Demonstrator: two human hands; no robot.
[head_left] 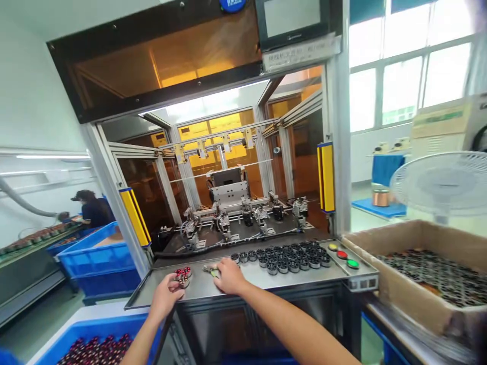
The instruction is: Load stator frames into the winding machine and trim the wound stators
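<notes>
My left hand (167, 294) is at the left part of the metal tray (198, 291), its fingers closed round a small round part with copper and red on it (183, 280). More red-topped parts (185, 270) sit just behind its fingertips. To the right, my right hand (229, 276) is closed on a small pair of pliers (210, 270), whose jaws point left along the tray. Several black round parts (292, 256) stand in rows on the tray's right half.
Behind the tray is a framed machine with several fixtures (224, 223). Yellow, red and green buttons (353, 264) sit at the tray's right end. A cardboard box (411, 294) stands right, blue bins (102, 274) left. A person (93, 208) is at the far left.
</notes>
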